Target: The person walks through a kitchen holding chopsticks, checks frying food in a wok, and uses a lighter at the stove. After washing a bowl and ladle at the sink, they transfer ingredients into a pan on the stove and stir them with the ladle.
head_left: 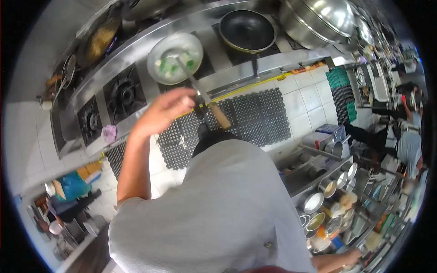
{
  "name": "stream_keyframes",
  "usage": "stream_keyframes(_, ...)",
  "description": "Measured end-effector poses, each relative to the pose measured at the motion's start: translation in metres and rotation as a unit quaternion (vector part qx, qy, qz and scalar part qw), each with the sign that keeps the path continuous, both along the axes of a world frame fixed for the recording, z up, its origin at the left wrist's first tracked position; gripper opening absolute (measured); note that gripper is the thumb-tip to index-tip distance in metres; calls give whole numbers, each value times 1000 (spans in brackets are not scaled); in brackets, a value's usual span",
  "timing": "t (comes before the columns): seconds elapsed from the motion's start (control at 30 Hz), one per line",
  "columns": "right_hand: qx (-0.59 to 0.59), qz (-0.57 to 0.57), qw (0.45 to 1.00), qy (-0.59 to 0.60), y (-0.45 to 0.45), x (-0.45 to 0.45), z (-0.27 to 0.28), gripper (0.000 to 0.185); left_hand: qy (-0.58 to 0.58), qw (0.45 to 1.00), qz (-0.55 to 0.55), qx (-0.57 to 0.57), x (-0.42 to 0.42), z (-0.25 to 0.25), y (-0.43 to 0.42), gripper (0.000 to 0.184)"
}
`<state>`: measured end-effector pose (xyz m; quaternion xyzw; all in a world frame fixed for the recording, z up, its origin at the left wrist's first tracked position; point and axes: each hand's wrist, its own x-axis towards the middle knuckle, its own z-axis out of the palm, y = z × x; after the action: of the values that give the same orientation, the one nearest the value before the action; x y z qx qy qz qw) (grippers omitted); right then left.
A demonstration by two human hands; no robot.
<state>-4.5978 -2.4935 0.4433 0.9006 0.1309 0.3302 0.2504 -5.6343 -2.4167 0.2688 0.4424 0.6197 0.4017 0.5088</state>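
Note:
My left hand (166,109), slightly blurred, is beside the front edge of the stove with its fingers apart and nothing visibly held. Close by its fingertips is the dark handle (199,107) of a light metal pan (154,54). White liquid with green and pale pieces fills part of the pan. A long metal ladle or spatula with a wooden handle (221,117) rests in it, its head in the liquid. At the lower right, my right hand (350,257) reaches toward the counter with containers; its fingers are too small and blurred to read.
A black frying pan (248,31) and a large steel pot (314,22) stand on the stove. Bare burners (125,92) lie left, beside a purple cloth (109,133). Black mats (255,111) cover the floor. Bowls of ingredients (314,202) crowd the right counter. Another person (409,145) stands far right.

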Motion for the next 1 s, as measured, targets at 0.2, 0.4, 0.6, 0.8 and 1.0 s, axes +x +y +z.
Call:
stream_keyframes(0.2, 58, 589, 742, 314, 186, -332, -109, 43, 162, 948, 256, -101, -96, -135, -19, 45)
stream_keyframes(0.4, -240, 705, 282, 605, 199, -817, -294, 80, -387, 893, 111, -202, -25, -249, 1, 75)
stream_keyframes(0.6, -256, 668, 338, 612, 203, -881, -311, 63, -536, 794, 278, -77, 11, -260, 12, 47)
stream_keyframes(0.8, -292, 146, 198, 924, 255, -882, -268, 43, -445, 812, 360, -114, 13, -248, 14, 49)
stream_keyframes(1.0, -302, 12, 142, 943, 306, -874, -241, 38, -406, 810, 399, -143, 19, -224, 21, 50)
